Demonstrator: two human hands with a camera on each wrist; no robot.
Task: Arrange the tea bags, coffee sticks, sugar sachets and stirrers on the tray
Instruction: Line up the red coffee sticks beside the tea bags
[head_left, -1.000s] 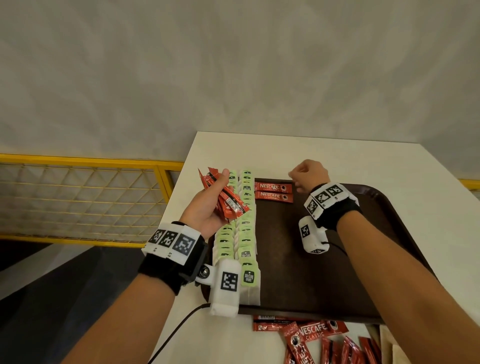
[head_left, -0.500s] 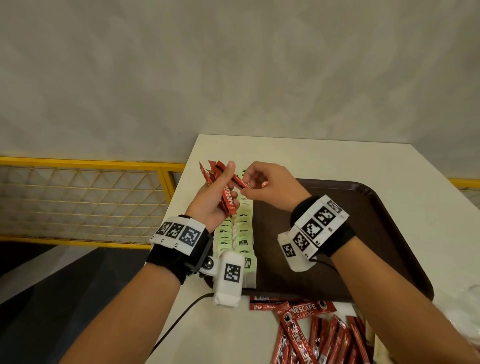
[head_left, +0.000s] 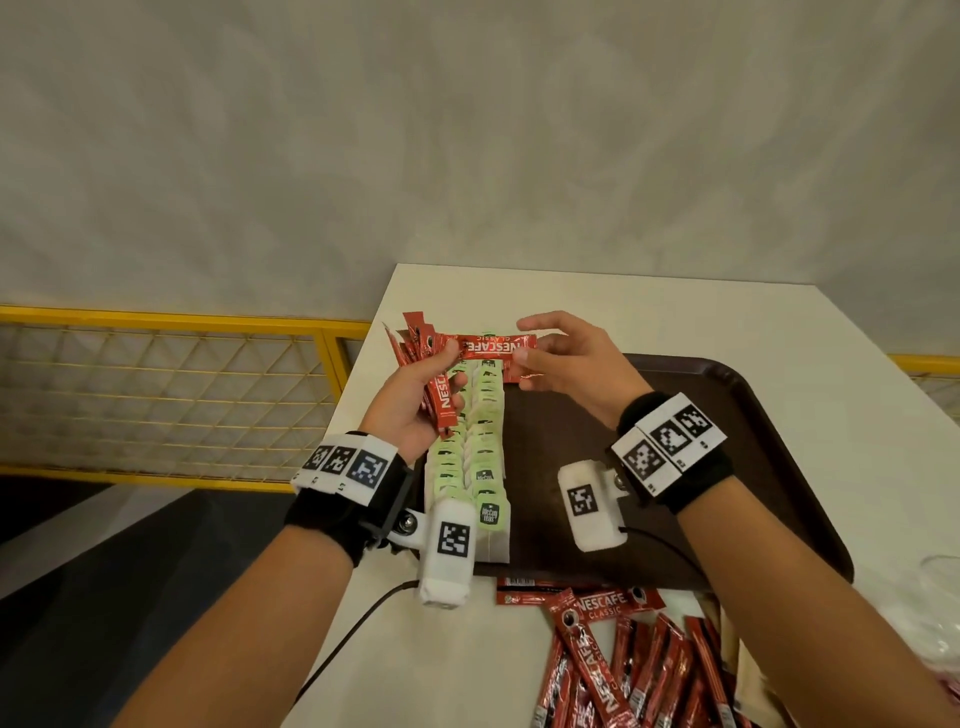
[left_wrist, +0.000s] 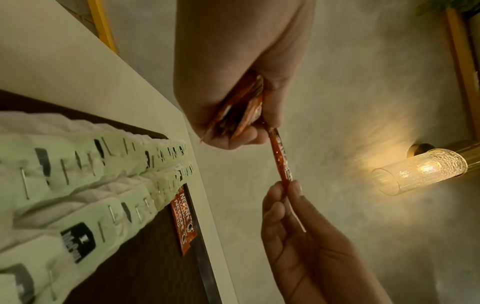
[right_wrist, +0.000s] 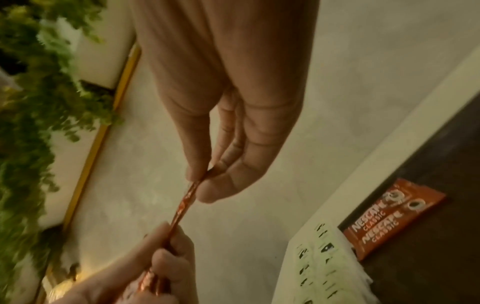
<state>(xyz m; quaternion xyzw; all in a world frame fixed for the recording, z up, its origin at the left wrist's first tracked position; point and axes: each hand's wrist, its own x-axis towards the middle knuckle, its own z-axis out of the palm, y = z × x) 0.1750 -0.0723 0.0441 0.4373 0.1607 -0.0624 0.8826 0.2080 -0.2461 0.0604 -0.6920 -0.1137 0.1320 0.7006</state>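
Observation:
My left hand (head_left: 447, 374) grips a bundle of red coffee sticks (head_left: 439, 400) above the tray's far left corner. My right hand (head_left: 523, 342) pinches the end of one coffee stick (head_left: 493, 345), which lies crosswise, its other end under the left thumb. The left wrist view shows this stick (left_wrist: 280, 160) stretched between both hands. Two rows of green-tagged tea bags (head_left: 478, 447) line the left side of the dark brown tray (head_left: 753, 415). Two coffee sticks (right_wrist: 384, 224) lie side by side at the tray's far edge.
Several loose coffee sticks (head_left: 613, 660) lie on the white table (head_left: 649, 301) in front of the tray. A yellow mesh railing (head_left: 156, 374) runs past the table's left edge. Clear plastic (head_left: 935, 597) shows at the right edge.
My right hand left the two sticks laid at the tray's far edge, came over to the left hand's bundle, took hold of one stick and now draws it out to the right.

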